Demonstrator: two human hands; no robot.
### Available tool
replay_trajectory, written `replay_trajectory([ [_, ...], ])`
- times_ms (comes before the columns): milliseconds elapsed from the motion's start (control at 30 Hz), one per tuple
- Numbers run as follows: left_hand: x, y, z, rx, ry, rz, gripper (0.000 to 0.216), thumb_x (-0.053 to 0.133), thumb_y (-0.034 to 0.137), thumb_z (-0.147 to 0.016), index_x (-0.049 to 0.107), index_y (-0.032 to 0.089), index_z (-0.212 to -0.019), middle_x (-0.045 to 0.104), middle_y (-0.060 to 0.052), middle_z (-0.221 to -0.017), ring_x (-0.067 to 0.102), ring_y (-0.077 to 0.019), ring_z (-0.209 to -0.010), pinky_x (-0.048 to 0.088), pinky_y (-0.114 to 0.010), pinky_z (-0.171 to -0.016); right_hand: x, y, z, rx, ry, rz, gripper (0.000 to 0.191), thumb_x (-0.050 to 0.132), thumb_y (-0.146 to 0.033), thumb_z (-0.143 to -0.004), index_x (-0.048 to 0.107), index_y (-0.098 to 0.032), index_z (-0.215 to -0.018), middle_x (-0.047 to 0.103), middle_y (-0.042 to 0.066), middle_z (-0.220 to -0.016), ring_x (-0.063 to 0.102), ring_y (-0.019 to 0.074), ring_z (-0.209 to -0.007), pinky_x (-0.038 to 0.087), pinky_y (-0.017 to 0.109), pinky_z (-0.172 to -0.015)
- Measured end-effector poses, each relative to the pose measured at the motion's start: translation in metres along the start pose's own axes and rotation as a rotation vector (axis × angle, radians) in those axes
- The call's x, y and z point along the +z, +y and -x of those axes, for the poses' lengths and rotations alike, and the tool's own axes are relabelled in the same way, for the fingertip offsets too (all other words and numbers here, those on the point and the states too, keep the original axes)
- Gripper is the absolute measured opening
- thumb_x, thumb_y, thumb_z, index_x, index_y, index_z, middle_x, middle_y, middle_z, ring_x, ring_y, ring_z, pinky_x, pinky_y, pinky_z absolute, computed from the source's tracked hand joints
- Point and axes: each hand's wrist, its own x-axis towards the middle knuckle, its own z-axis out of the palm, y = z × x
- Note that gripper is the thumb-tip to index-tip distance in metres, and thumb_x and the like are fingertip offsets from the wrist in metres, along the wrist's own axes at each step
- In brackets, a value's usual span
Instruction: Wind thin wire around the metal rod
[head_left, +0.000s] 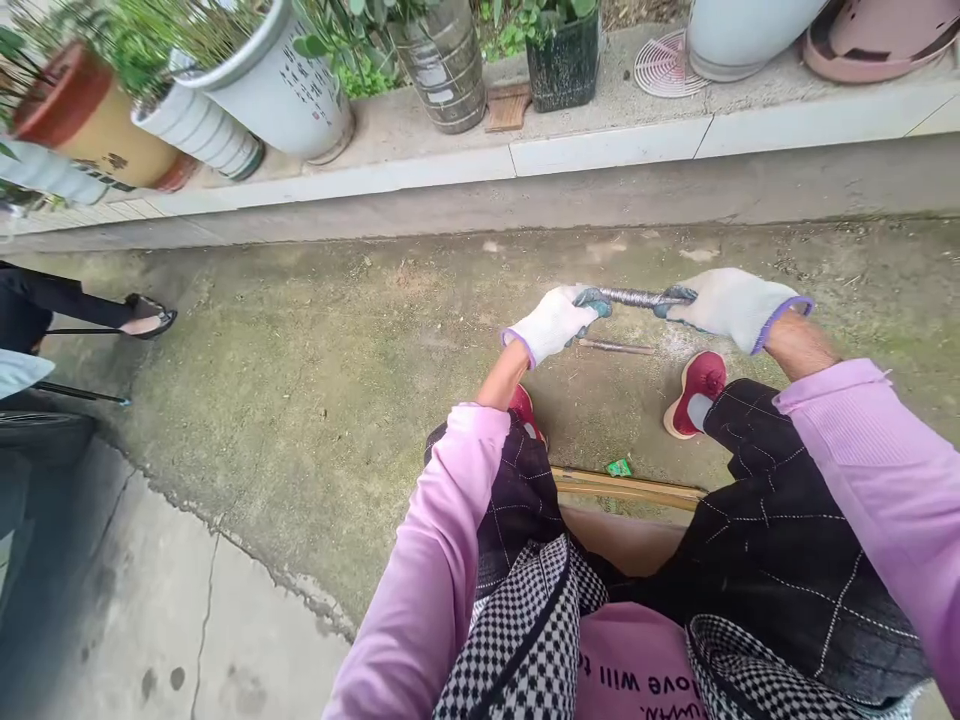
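Note:
Both my hands wear white work gloves with purple cuffs. My left hand (553,323) is closed around the left end of a short grey, rough-surfaced rod (636,297). My right hand (729,303) is closed around its right end. The rod is held level above the concrete ground, in front of my knees. A thin brown stick (615,347) lies on the ground just below it, between my red shoes (697,390). My sleeves are pink.
A wooden stool edge (630,488) and a green scrap (619,467) lie between my legs. A raised ledge (600,150) carries several plant pots (277,90) and a white grille (664,65). Another person's foot in a black shoe (146,318) is at the left.

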Motion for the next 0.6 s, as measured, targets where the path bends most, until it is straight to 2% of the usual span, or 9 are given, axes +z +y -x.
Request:
replay_trajectory([
  [67, 0.006, 0.005, 0.005, -0.009, -0.016, 0.083, 0.012, 0.07, 0.022, -0.107, 0.079, 0.016, -0.101, 0.052, 0.007, -0.059, 0.043, -0.0077, -0.05, 0.034, -0.021, -0.049, -0.004, -0.004, 0.003, 0.029, 0.088, -0.052, 0.024, 0.072, -0.043, -0.104, 0.078, -0.022, -0.092, 0.071, 0.009, -0.086, 0.061, 0.0227, -0.073, 0.042, 0.033, -0.064],
  [133, 0.01, 0.01, 0.009, -0.016, -0.045, 0.153, 0.012, 0.069, 0.02, -0.108, 0.08, 0.015, -0.105, 0.052, 0.008, -0.059, 0.044, -0.0075, -0.05, 0.035, -0.019, -0.05, -0.008, -0.011, 0.012, 0.05, 0.103, -0.278, 0.027, 0.072, -0.044, -0.107, 0.078, -0.02, -0.098, 0.067, 0.007, -0.083, 0.057, 0.0189, -0.067, 0.042, 0.031, -0.06],
  [200, 0.011, 0.013, 0.01, -0.034, -0.061, 0.188, 0.013, 0.067, 0.017, -0.108, 0.08, 0.015, -0.107, 0.053, 0.008, -0.058, 0.045, -0.0071, -0.049, 0.036, -0.018, -0.05, -0.012, -0.017, 0.025, 0.042, 0.069, -0.613, 0.028, 0.073, -0.044, -0.108, 0.078, -0.017, -0.106, 0.06, 0.003, -0.077, 0.049, 0.0144, -0.059, 0.039, 0.028, -0.053],
  [267, 0.01, 0.013, 0.008, -0.042, -0.063, 0.206, 0.014, 0.066, 0.016, -0.107, 0.08, 0.015, -0.108, 0.053, 0.008, -0.057, 0.046, -0.0071, -0.048, 0.038, -0.017, -0.051, -0.014, -0.02, 0.036, -0.029, 0.021, -0.894, 0.03, 0.079, -0.044, -0.105, 0.078, -0.015, -0.112, 0.055, -0.001, -0.072, 0.043, 0.0116, -0.055, 0.037, 0.026, -0.048],
  [333, 0.007, 0.008, 0.005, -0.028, -0.06, 0.222, 0.013, 0.066, 0.016, -0.107, 0.079, 0.014, -0.106, 0.055, 0.008, -0.058, 0.047, -0.007, -0.048, 0.041, -0.018, -0.052, -0.016, -0.018, 0.045, -0.135, -0.059, -1.013, 0.037, 0.087, -0.047, -0.097, 0.077, -0.014, -0.111, 0.053, -0.004, -0.067, 0.041, 0.0108, -0.053, 0.036, 0.026, -0.044],
  [400, 0.002, 0.002, 0.001, -0.006, -0.051, 0.225, 0.013, 0.066, 0.015, -0.105, 0.078, 0.014, -0.099, 0.058, 0.007, -0.06, 0.049, -0.0069, -0.05, 0.044, -0.019, -0.055, -0.017, -0.012, 0.049, -0.227, -0.178, -1.006, 0.045, 0.092, -0.054, -0.089, 0.078, -0.014, -0.106, 0.054, -0.004, -0.064, 0.042, 0.0108, -0.051, 0.037, 0.027, -0.044],
  [500, -0.005, -0.007, -0.003, 0.052, -0.036, 0.203, 0.012, 0.069, 0.008, -0.097, 0.076, 0.013, -0.088, 0.064, 0.004, -0.068, 0.055, -0.0063, -0.059, 0.047, -0.018, -0.061, -0.014, -0.003, 0.049, -0.286, -0.376, -0.85, 0.053, 0.096, -0.061, -0.079, 0.081, -0.016, -0.101, 0.059, -0.002, -0.066, 0.043, 0.0111, -0.052, 0.036, 0.028, -0.046],
  [600, -0.008, -0.012, -0.003, 0.057, -0.025, 0.15, 0.006, 0.076, 0.009, -0.092, 0.077, 0.013, -0.087, 0.065, 0.005, -0.071, 0.055, -0.0059, -0.06, 0.045, -0.018, -0.06, -0.003, 0.002, 0.043, -0.274, -0.439, -0.603, 0.046, 0.095, -0.061, -0.081, 0.083, -0.019, -0.095, 0.063, -0.001, -0.068, 0.044, 0.0126, -0.056, 0.034, 0.03, -0.051],
])
